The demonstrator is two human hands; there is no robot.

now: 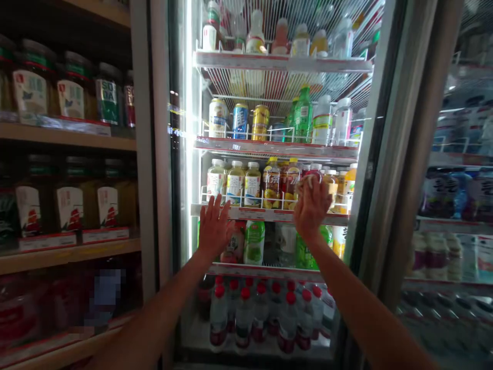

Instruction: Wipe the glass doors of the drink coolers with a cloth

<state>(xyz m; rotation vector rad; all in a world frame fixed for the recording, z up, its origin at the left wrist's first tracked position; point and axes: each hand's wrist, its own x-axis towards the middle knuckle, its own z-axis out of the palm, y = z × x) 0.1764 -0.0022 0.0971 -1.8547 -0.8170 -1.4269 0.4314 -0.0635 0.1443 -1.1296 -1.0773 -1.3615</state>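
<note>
Brightly lit, a tall drinks fridge (379,154) fills the middle of the view, with wooden shelves (57,135) of bottles to its left. Both bare arms reach toward it. The left hand (214,224) has its fingers spread, palm forward, in front of a shelf edge (262,215) just below some pale tea bottles (234,182). The right hand (311,208) is bent around a crumpled pale cloth (304,186), bunched at its fingers before the bottles on the right of that shelf; whether the cloth touches anything beyond is unclear. Red-capped bottles (243,321) stand at the bottom, small cans (241,121) higher up.
</note>
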